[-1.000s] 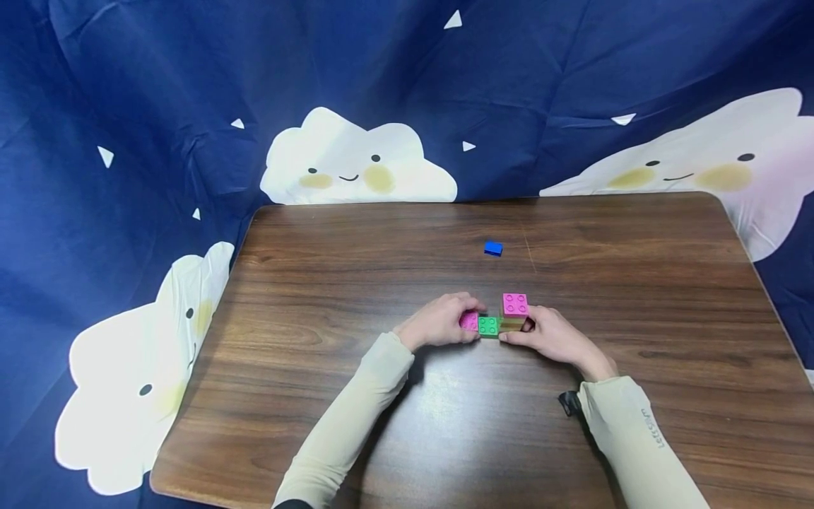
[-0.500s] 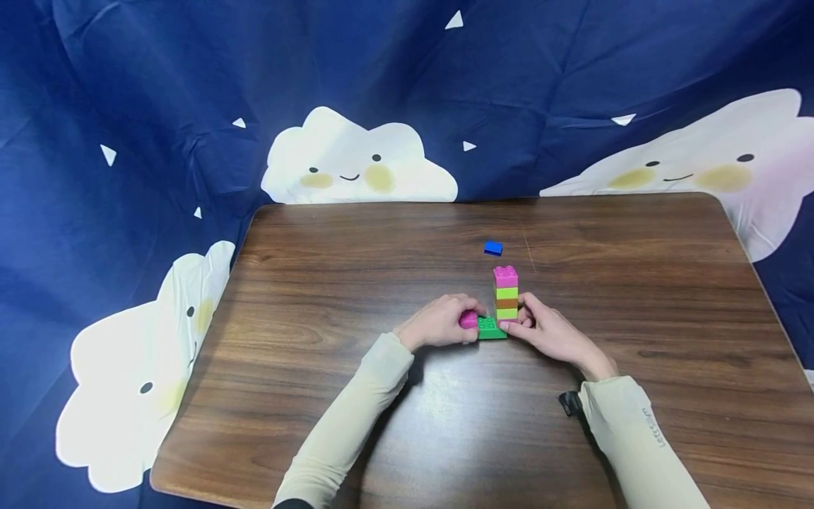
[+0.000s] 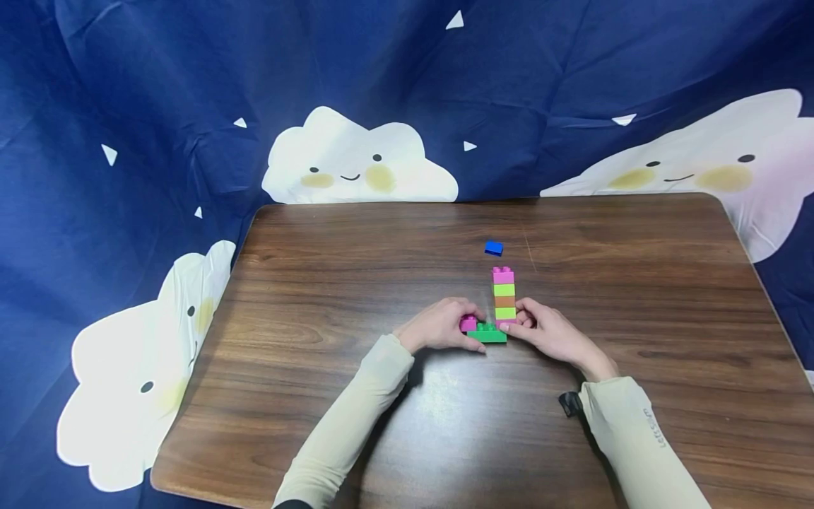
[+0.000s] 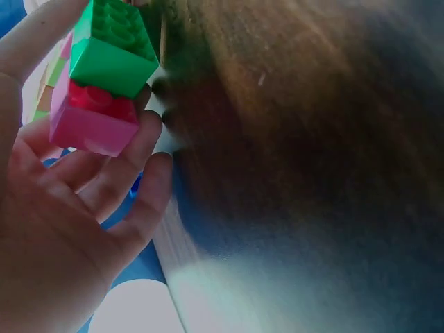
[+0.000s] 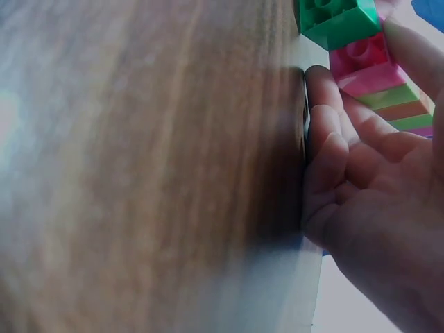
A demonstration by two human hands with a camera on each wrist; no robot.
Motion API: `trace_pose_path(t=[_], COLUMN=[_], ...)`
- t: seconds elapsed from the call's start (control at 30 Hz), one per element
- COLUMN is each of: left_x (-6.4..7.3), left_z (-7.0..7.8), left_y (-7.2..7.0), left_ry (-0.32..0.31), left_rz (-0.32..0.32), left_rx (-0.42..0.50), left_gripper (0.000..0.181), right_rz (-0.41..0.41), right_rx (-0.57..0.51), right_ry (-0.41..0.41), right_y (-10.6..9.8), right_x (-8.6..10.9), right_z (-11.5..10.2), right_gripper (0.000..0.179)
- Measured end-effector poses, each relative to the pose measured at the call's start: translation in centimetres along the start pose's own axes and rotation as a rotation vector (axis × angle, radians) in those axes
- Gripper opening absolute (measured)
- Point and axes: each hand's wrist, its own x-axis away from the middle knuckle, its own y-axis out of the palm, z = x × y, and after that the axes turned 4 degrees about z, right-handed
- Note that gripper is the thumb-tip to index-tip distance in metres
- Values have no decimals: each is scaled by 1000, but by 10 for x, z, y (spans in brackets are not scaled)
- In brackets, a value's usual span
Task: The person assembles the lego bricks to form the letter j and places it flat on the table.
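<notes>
A green building brick [image 3: 487, 336] is the lowest piece of an assembly between the two hands. A pink brick [image 3: 468, 323] sits over its left end, overhanging it. On its right end rises a tower [image 3: 504, 290] of pink, lime and orange bricks with a pink one on top. The left hand [image 3: 441, 323] holds the left end, its thumb in front of the green brick. The right hand [image 3: 550, 331] pinches the pink brick at the tower's foot. The undersides of the green brick [image 4: 114, 48] and pink brick [image 4: 94, 125] show in the left wrist view.
A loose blue brick [image 3: 493, 247] lies on the wooden table [image 3: 331, 283] beyond the tower. Behind the table's far edge hangs a dark blue cloth [image 3: 381, 63] with white cloud prints.
The assembly has tilted so that the tower's coloured side shows instead of mostly its top. The left thumb has come lower, and more of the green brick's front face shows. The blue brick stays put.
</notes>
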Motion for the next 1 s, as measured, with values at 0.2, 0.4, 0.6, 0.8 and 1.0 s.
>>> trace_pose_path(t=[0.2,0.4,0.6,0.8,1.0], left_x=[2,4,5,4,4], left_z=[1,2,2,1,1], left_y=[1,2,3,4,4], left_ry=[-6,-12,17,48,67], left_rz=[-4,3,19,16,15], left_rx=[-41,-58,-59,-40,-33], left_gripper=[50,44,39,37,36], right_rz=[11,35,50,52,46], right_rx=[24,28,30,51,65], right_ry=[-8,-16,-37,-42,-27], right_y=[0,1,2,3,2], right_x=[0,1,1,0,-1], right_z=[-1,-3,-2,-1,-2], right_gripper=[47,43,40,37,34])
